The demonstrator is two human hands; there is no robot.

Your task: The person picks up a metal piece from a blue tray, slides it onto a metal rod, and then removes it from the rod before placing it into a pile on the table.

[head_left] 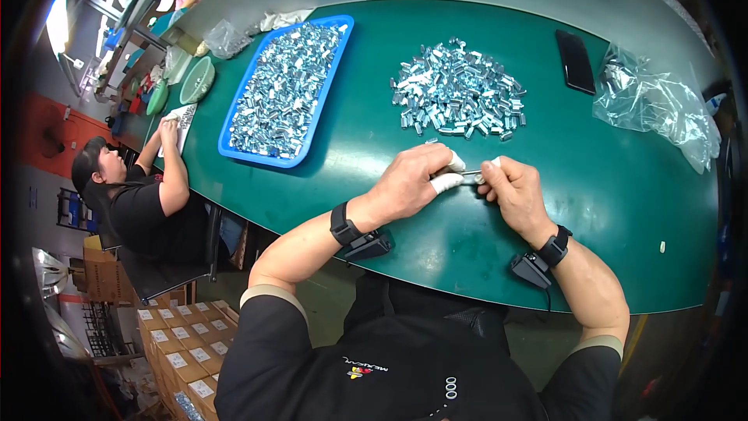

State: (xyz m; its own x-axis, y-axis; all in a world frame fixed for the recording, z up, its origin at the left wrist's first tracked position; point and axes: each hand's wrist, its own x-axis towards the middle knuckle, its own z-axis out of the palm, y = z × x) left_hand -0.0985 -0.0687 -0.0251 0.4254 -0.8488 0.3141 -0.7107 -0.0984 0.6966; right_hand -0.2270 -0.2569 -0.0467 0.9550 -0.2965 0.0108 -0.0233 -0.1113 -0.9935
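My left hand [407, 181] pinches a small shiny metal piece [471, 175] between thumb and forefinger, both covered with white finger cots. From the other side, my right hand [516, 192] closes its fingertips on the same piece, and white covering shows on a fingertip there too. The fingers hide most of the piece, so its exact shape cannot be made out. Just beyond my hands lies a loose pile of small silver metal parts [458, 90] on the green tabletop [358, 121]. A blue tray [290, 162] full of similar parts stands to the left.
A black phone [575, 61] and a clear plastic bag [658, 109] lie at the right. At the far left, a seated co-worker [132, 195] handles parts near green bowls [198, 80]. Cardboard boxes [183, 335] are stacked on the floor at lower left. Black devices are strapped to both wrists.
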